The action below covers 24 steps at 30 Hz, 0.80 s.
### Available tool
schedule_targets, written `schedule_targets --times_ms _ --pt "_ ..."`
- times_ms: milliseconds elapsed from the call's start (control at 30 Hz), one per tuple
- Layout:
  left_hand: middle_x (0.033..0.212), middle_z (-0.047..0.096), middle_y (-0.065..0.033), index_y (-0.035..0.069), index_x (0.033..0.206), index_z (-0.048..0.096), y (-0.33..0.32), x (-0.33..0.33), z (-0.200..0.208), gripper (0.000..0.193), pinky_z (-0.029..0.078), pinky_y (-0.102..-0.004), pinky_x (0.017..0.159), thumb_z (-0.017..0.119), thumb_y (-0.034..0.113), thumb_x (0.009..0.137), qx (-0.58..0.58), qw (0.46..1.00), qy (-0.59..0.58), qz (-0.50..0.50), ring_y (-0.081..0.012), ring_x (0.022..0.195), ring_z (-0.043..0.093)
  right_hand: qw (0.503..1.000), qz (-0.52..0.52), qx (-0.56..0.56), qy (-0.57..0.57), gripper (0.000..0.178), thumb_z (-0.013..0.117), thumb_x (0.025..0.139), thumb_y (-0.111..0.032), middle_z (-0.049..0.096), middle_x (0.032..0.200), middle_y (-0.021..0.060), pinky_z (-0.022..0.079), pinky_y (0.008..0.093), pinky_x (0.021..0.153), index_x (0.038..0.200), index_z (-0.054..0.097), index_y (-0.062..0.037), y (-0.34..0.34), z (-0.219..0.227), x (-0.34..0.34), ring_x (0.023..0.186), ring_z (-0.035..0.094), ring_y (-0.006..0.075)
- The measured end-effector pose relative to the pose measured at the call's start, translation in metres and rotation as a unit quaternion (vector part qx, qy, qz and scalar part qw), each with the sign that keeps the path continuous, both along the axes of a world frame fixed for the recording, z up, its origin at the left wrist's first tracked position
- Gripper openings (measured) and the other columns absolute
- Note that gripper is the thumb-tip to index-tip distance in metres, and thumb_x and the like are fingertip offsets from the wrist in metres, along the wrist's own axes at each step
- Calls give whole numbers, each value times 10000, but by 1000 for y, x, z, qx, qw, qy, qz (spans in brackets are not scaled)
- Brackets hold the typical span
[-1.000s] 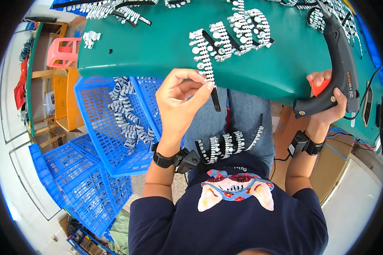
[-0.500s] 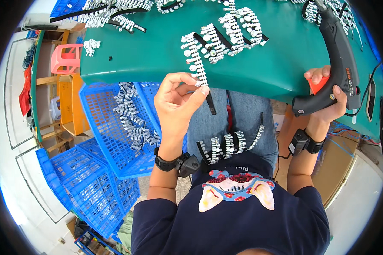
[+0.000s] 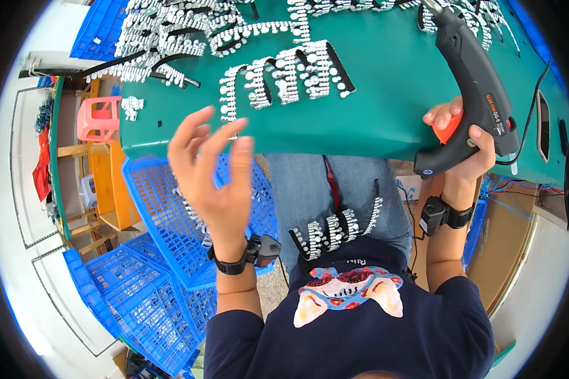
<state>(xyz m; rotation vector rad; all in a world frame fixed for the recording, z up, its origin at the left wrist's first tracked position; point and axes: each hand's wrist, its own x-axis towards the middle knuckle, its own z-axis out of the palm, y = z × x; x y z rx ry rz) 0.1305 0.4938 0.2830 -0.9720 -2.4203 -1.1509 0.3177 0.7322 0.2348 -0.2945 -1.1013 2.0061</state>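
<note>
1. Green bench (image 3: 379, 107) carries the silver-beaded strip (image 3: 287, 76), black-backed and folded in zigzags, its near end running down toward the bench edge.
2. Left hand (image 3: 212, 167), motion-blurred, is over that near end. Grip wide, fingers spread; cannot tell whether a fingertip touches the strip.
3. Right hand (image 3: 473, 163): grip closed around the handle of the black glue gun (image 3: 477, 82), fingers at the red trigger (image 3: 449, 128), nozzle pointing away from the body.
4. Beyond: heaped strips (image 3: 164, 38). Another beaded strip (image 3: 335, 230) lies on the lap.
5. Judgement: step in hand appears to be positioning or releasing the strip, gun held in readiness.
6. Judgement: next move calls for a narrow left pinch at the strip's end, nozzle kept off the fingers.
</note>
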Motion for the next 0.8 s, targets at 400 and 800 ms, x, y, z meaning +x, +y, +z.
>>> schedule_targets --times_ms 400,800 --pt "1116 576 -124 36 1107 594 34 -47 15 461 403 -351 903 755 172 697 -192 942 -7 -275 -266 1047 536 999 12 9 -35 371 524 704 -262 570 713 177 473 410 737 899 500 53 -5 3 0 724 599 328" --pt "1076 557 -44 156 1092 606 19 -26 18 578 445 -406 817 801 113 549 -113 949 207 -209 -290 990 508 998 66 -5 -19 393 518 687 -237 604 762 212 463 441 831 941 516 62 3 -1 4 810 610 342"
